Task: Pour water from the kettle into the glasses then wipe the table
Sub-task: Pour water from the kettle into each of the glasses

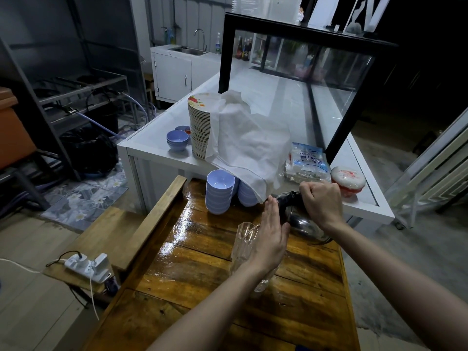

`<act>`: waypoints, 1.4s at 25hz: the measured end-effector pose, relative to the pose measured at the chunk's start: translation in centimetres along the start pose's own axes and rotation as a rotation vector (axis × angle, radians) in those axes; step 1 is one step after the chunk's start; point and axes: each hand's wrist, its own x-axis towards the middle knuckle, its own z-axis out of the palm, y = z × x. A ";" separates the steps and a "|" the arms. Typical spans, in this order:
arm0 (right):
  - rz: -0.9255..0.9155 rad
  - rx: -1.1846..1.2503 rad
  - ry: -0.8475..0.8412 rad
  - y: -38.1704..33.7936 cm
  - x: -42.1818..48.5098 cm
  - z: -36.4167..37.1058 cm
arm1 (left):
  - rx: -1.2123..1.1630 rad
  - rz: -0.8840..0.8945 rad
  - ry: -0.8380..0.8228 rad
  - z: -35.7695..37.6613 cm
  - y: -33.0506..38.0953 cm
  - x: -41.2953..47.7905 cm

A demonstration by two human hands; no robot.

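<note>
A steel kettle (302, 224) with a black lid and handle is tilted toward the left over the glossy wooden table (197, 274). My right hand (320, 201) is shut on its handle from above. A thin stream runs from the spout into a tall clear glass (243, 239) standing on the table. My left hand (268, 236) is flat with straight fingers, its palm resting against the kettle's side, partly hiding the glass. A second clear glass (263, 282) shows below my left wrist, mostly hidden.
Stacks of pale blue bowls (219, 191) stand at the table's far end. Behind, a white counter (157, 153) carries a plate stack (200, 130) under a white cloth (243, 140), packaged goods (306, 160) and a glass case. A power strip (87, 266) lies on a bench at left.
</note>
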 end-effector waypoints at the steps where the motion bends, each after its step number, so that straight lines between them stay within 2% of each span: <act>1: -0.017 -0.005 -0.001 -0.1 0.2 -0.1 | -0.005 -0.004 0.005 0.0 0.0 0.0; 14: -0.124 -0.100 -0.039 -1.6 0.7 0.4 | -0.061 -0.057 0.044 -0.4 -0.1 -0.7; 21: -0.212 -0.126 -0.024 -2.3 0.9 0.6 | -0.119 -0.073 0.138 0.8 -0.5 -1.0; 35: -0.268 -0.166 -0.029 -1.9 1.1 1.2 | -0.087 -0.083 0.131 0.8 -0.8 -1.0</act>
